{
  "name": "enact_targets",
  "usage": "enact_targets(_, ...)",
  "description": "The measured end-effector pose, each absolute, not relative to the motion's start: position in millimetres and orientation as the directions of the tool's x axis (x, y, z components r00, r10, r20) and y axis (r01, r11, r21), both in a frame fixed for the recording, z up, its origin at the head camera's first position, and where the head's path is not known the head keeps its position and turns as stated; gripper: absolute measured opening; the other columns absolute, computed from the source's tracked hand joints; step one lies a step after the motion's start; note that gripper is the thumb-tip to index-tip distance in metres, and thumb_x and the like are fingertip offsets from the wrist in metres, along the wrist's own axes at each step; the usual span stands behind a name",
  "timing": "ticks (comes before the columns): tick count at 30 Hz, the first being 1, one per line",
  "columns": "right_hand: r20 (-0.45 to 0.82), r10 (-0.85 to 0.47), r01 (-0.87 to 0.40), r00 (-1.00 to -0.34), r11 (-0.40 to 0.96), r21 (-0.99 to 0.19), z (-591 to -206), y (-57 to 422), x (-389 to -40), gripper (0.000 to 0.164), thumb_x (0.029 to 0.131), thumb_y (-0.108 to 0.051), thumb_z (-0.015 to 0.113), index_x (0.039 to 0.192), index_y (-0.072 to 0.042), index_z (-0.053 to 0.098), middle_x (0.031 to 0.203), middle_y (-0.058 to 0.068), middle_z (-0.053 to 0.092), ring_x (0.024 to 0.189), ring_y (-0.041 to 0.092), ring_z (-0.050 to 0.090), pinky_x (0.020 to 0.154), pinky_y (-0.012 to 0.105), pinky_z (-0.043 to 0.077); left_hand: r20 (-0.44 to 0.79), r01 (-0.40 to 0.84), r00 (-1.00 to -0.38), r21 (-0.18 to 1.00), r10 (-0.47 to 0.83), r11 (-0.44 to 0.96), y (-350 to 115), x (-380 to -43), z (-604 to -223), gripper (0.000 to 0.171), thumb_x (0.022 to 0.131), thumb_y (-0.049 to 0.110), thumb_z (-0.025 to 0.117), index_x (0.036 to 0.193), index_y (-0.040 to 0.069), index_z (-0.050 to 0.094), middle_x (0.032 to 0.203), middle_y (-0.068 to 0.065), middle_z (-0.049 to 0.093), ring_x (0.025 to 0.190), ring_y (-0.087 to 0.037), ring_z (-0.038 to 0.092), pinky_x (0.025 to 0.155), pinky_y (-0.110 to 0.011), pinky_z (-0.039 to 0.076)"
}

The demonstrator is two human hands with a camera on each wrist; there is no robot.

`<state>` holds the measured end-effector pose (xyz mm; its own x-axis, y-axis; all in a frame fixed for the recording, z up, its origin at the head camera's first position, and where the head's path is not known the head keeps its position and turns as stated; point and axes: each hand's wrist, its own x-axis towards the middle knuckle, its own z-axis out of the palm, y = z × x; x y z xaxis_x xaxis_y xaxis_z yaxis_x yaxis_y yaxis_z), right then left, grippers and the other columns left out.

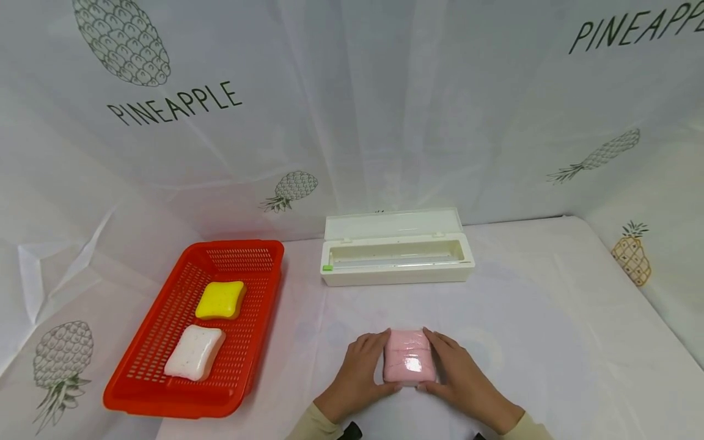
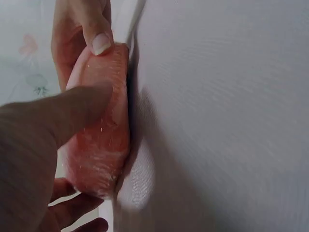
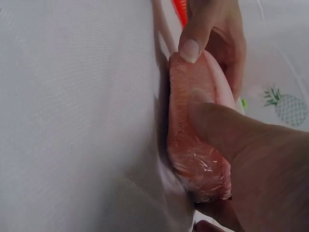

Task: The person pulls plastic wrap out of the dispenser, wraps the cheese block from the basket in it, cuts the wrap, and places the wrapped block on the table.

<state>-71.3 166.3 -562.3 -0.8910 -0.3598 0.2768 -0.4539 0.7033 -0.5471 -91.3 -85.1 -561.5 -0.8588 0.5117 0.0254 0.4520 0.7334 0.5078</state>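
A pink bar of soap [image 1: 408, 356], wrapped in clear, shiny plastic film, lies on the white cloth near the front. My left hand [image 1: 357, 374] holds its left side, thumb along the near edge and fingers reaching to the far corner. On the opposite side, my right hand [image 1: 469, 382] grips it the same way. In the left wrist view, a thumb presses the near face of the wrapped soap [image 2: 99, 150]. The film looks wrinkled around the end of the soap [image 3: 190, 159] in the right wrist view.
To the left stands a red plastic basket [image 1: 263, 318] holding a yellow soap bar [image 1: 220, 300] and a white soap bar [image 1: 194, 352]. A white cling film dispenser [image 1: 397, 275] with its lid raised sits at the back, before the pineapple-print curtain [image 1: 374, 122].
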Motion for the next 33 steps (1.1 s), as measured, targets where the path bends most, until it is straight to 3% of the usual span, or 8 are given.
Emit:
enact_targets(11,0.286,-0.348,-0.45,-0.893,0.706,-0.547,-561.8,178.8,-71.9,0.097,0.075,-0.031,0.096,0.151,0.006,0.048,0.142,0.02,0.063,0.128,0.047,0.058,0.094,0.064,0.053,0.111,0.49,-0.857,0.476,0.503,0.73,-65.7,-96.9,-564.6,0.094,0.081,0.038,0.093,0.156,0.005,0.047,0.142,-0.002,0.063,0.132,-0.022,0.051,0.108,-0.043,0.042)
enact_targets(23,0.35,-0.285,-0.437,-0.892,0.738,-0.514,-567.6,231.7,-84.2,0.093,0.076,-0.015,0.093,0.151,0.01,0.046,0.142,0.024,0.062,0.124,0.048,0.056,0.092,0.067,0.048,0.13,0.573,-0.808,0.397,0.575,0.717,-3.8,-118.6,-564.3,0.091,0.09,0.045,0.085,0.158,0.003,0.043,0.148,-0.002,0.059,0.133,-0.018,0.05,0.11,-0.037,0.041)
enact_targets(25,0.352,-0.272,-0.427,-0.896,0.749,-0.507,-569.1,243.3,-86.6,0.094,0.074,-0.013,0.094,0.152,0.01,0.045,0.142,0.025,0.061,0.124,0.048,0.056,0.093,0.063,0.047,0.129,0.59,-0.797,0.375,0.59,0.715,8.8,-122.2,-563.9,0.09,0.091,0.047,0.083,0.159,0.003,0.042,0.149,-0.002,0.059,0.133,-0.017,0.049,0.11,-0.036,0.042)
enact_targets(29,0.387,-0.258,-0.436,-0.885,0.747,-0.502,-573.0,265.8,-92.8,0.096,0.071,-0.006,0.093,0.152,0.011,0.045,0.14,0.027,0.061,0.121,0.05,0.056,0.108,0.034,0.036,0.124,0.62,-0.777,0.327,0.618,0.714,31.9,-129.7,-562.1,0.092,0.092,0.05,0.081,0.16,0.004,0.04,0.151,-0.002,0.057,0.134,-0.016,0.05,0.11,-0.033,0.042)
enact_targets(31,0.402,-0.253,-0.443,-0.88,0.743,-0.501,-573.9,276.2,-95.8,0.097,0.07,-0.003,0.093,0.152,0.012,0.044,0.139,0.028,0.061,0.119,0.051,0.055,0.109,0.022,0.027,0.11,0.632,-0.766,0.312,0.634,0.709,41.6,-133.9,-561.4,0.094,0.092,0.051,0.08,0.161,0.004,0.036,0.154,-0.001,0.055,0.135,-0.016,0.05,0.11,-0.032,0.041)
enact_targets(33,0.398,-0.242,-0.432,-0.885,0.746,-0.507,-573.6,286.2,-98.3,0.097,0.07,-0.001,0.092,0.153,0.012,0.043,0.139,0.029,0.06,0.119,0.053,0.055,0.109,0.022,0.026,0.09,0.639,-0.756,0.312,0.648,0.703,50.5,-138.3,-560.3,0.094,0.094,0.049,0.079,0.162,0.004,0.033,0.154,-0.002,0.054,0.137,-0.016,0.049,0.11,-0.031,0.041)
